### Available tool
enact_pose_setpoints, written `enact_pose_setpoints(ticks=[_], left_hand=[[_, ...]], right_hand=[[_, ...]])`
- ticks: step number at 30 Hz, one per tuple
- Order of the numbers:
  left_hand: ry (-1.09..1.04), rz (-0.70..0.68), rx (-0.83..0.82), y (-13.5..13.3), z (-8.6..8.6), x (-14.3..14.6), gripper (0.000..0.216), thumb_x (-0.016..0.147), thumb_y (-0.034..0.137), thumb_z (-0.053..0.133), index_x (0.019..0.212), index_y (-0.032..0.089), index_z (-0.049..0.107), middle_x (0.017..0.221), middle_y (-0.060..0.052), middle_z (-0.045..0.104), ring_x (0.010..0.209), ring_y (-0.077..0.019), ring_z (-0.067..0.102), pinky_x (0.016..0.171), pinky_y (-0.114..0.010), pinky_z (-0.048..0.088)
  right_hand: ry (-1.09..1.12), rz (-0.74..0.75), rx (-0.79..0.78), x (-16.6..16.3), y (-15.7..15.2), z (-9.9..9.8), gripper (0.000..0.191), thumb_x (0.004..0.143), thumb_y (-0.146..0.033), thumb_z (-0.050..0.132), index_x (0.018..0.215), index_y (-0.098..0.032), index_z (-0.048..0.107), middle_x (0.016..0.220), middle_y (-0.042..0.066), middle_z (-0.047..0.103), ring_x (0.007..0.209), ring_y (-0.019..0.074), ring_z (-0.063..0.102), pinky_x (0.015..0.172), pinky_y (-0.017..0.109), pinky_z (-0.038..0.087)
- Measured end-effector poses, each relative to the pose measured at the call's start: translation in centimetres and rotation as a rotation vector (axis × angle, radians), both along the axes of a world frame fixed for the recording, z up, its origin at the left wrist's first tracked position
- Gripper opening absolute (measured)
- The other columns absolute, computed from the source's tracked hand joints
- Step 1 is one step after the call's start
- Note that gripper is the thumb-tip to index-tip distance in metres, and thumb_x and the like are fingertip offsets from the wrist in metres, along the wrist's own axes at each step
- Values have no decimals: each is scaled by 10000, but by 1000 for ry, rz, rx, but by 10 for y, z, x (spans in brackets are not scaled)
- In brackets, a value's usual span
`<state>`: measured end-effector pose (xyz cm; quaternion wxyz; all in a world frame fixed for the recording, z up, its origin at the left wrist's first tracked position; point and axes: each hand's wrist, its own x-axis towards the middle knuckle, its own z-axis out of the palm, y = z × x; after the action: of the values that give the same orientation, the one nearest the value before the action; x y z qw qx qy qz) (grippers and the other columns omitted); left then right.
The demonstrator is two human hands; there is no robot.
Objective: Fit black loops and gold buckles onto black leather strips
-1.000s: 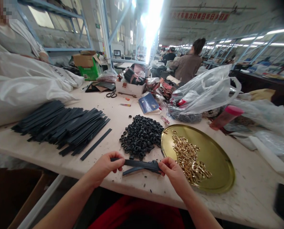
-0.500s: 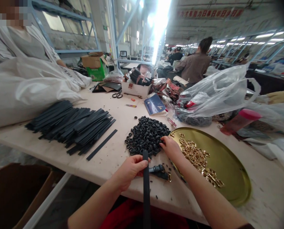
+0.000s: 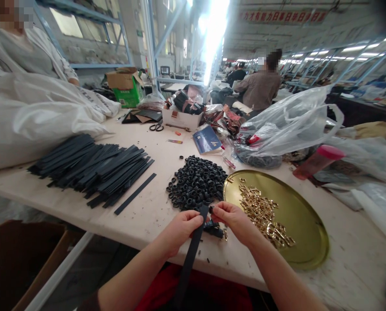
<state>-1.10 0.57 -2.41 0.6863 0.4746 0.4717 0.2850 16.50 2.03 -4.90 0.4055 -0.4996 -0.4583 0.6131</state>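
My left hand (image 3: 183, 229) pinches a dark strap (image 3: 193, 255) near its upper end; the strap hangs down toward my lap. Between the fingertips of my right hand (image 3: 233, 218) is a small black loop (image 3: 211, 209), close beside the strap's end. Behind both hands lies a heap of black loops (image 3: 196, 181). A strap piece with a gold buckle (image 3: 224, 234) rests on the table, partly hidden by my hands. Gold buckles (image 3: 260, 209) are piled on a round gold tray (image 3: 304, 220) to the right. Many dark straps (image 3: 95, 166) lie stacked at the left.
A single strap (image 3: 135, 194) lies apart from the stack. Farther back are scissors (image 3: 156, 127), a blue booklet (image 3: 207, 140) and a white box (image 3: 182, 119). A clear plastic bag (image 3: 286, 125) and a pink-lidded bottle (image 3: 319, 161) stand right. A person stands behind a white sack (image 3: 40, 116).
My right hand has come from the heap's edge toward the strap with a black loop in its fingers. The strap in my left hand has tilted, its upper end leaning right.
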Motion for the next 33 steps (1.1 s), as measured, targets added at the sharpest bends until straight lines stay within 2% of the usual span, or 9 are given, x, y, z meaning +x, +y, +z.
enact_pose_setpoints(ticks=[4, 7, 12, 16, 20, 24, 28, 30, 33], left_hand=[[123, -75, 183, -6, 4, 5, 303, 732, 383, 501, 751, 114, 640, 607, 17, 509, 578, -96, 407, 534, -199, 312], [94, -110, 67, -10, 6, 7, 331, 723, 417, 494, 742, 110, 616, 553, 37, 437, 501, -74, 343, 473, -186, 271], [6, -164, -105, -15, 3, 6, 314, 697, 435, 500, 711, 128, 564, 553, 43, 418, 464, -63, 344, 448, -173, 278], [189, -218, 95, -19, 1, 3, 292, 731, 396, 429, 577, 153, 476, 487, 53, 375, 447, -73, 335, 423, -183, 253], [376, -313, 305, -21, 3, -1, 301, 760, 358, 384, 579, 149, 504, 476, 51, 366, 440, -77, 327, 403, -195, 213], [383, -430, 309, -19, 5, -1, 295, 771, 332, 366, 669, 147, 572, 483, 54, 372, 446, -81, 326, 408, -196, 216], [429, -370, 335, -20, 6, 1, 297, 776, 330, 365, 614, 149, 534, 485, 47, 399, 460, -89, 367, 427, -194, 240], [369, -357, 253, -24, 5, 0, 272, 784, 348, 369, 694, 147, 530, 541, 34, 476, 481, -97, 430, 451, -192, 297], [270, -355, 134, -30, -2, -1, 318, 808, 369, 351, 983, 149, 501, 580, 40, 500, 441, -93, 429, 447, -199, 324]], right_hand=[[191, -65, -64, -7, -20, 5, 279, 647, -403, 679, 664, -161, 541, 617, -15, 611, 581, 103, 564, 616, 249, 450], [244, -118, -61, -10, -24, 3, 275, 650, -407, 677, 763, -181, 568, 591, -42, 593, 534, 89, 555, 565, 229, 448], [225, -48, -124, -12, -28, 2, 313, 645, -440, 663, 795, -168, 626, 624, -24, 605, 538, 90, 553, 589, 249, 469], [114, -2, -89, -11, -33, 4, 289, 630, -393, 681, 814, -175, 632, 651, -20, 621, 560, 101, 556, 589, 250, 452], [-18, 60, -23, -7, -38, 5, 249, 648, -375, 659, 769, -159, 636, 570, -30, 594, 500, 87, 503, 523, 229, 401], [36, 72, -67, -7, -44, 7, 242, 643, -374, 657, 747, -158, 627, 561, -39, 579, 474, 76, 485, 510, 225, 391], [40, 82, -61, -8, -47, 8, 205, 642, -334, 666, 740, -158, 630, 573, -40, 570, 478, 71, 477, 522, 225, 383], [58, 25, -52, -7, -47, 7, 197, 655, -321, 660, 761, -159, 628, 577, -43, 559, 485, 68, 471, 532, 222, 380], [114, -103, -45, -11, -49, 2, 206, 657, -326, 661, 763, -157, 608, 582, -44, 546, 495, 68, 463, 540, 220, 380]])
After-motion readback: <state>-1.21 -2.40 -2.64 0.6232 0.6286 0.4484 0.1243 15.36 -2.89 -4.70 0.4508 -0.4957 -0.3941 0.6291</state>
